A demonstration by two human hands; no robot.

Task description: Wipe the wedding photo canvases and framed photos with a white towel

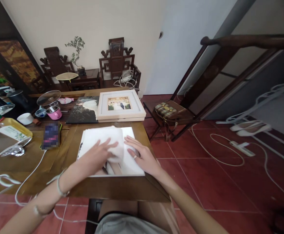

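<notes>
A white-edged photo panel (130, 162) lies flat near the table's front corner, a partly visible picture on its lower part. Over its upper left spreads a thin white cloth or tissue (100, 135); which one I cannot tell. My left hand (99, 156) rests on this white sheet with its fingers spread. On the panel's right side, my right hand (144, 157), wearing a ring, lies with fingers stretched out and the thumb apart. Just behind the panel is a stack of pale frames (121, 118), the top one holding a small photo.
A dark photo panel (80, 113) lies left of the frames. Further left are a charging phone (51, 136), a pink mug (54, 112), an oil bottle (14, 126) and a clear plastic piece (16, 148). A wooden chair (180, 113) bearing a plaid bag (165, 110) stands right.
</notes>
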